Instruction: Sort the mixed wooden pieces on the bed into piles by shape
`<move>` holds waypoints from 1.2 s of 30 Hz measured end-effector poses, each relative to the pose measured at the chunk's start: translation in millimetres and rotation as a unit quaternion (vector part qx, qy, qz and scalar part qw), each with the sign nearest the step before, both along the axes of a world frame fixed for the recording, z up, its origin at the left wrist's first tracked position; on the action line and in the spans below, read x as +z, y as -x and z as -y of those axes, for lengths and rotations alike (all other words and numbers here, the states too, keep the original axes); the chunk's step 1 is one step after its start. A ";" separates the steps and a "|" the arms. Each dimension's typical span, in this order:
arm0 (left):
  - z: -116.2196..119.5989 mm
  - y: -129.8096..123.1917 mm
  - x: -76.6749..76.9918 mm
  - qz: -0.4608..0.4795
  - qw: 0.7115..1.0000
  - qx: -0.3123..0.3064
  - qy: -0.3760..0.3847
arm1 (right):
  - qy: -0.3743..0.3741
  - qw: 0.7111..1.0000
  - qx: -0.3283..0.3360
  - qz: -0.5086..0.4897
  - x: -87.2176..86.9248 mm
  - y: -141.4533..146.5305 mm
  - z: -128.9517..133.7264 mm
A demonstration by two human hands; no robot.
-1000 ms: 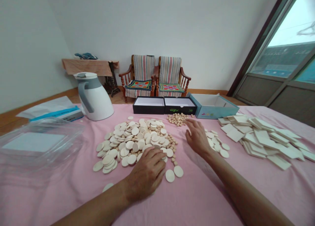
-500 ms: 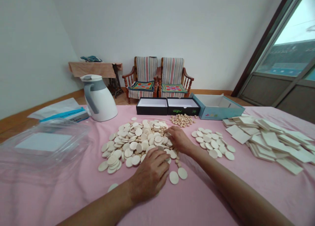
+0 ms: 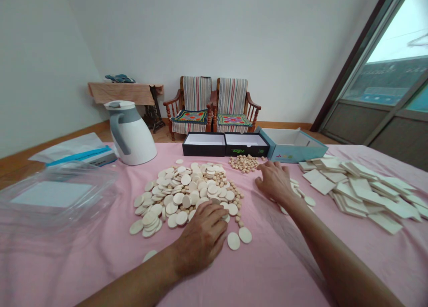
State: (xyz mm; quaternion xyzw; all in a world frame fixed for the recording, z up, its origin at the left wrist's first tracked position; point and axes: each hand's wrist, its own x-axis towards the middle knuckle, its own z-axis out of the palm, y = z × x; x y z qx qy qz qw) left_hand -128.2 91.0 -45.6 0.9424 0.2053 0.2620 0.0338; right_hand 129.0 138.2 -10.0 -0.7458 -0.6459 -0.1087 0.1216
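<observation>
1. Our left hand [image 3: 200, 238] — fingers pressed together, pinch not discernible — lies on the near edge of the pale wooden discs [image 3: 182, 195].
2. Our right hand [image 3: 274, 181] — fingers spread, palm down — sits over a smaller disc group [image 3: 309, 201].
3. Beyond that grip: wooden beads [image 3: 240, 163]; rightward, square tiles [image 3: 354, 191].

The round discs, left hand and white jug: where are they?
Round discs [image 3: 180, 195]: head view, middle of the pile.
Left hand [image 3: 200, 238]: head view, back of the hand.
White jug [image 3: 138, 144]: head view, its white body.
</observation>
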 end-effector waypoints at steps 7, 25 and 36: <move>-0.5 0.6 -0.8 -0.012 1.000 -0.001 0.007 | 0.032 0.974 0.190 -0.121 -41.8 36.3 -14.9; -0.8 -0.2 0.5 0.002 1.000 -0.006 0.004 | 0.016 0.953 0.174 -0.246 -38.8 56.6 -16.2; -1.1 0.8 -0.8 0.004 1.000 -0.006 0.005 | -0.025 0.978 -0.007 -0.205 -24.9 0.0 -25.1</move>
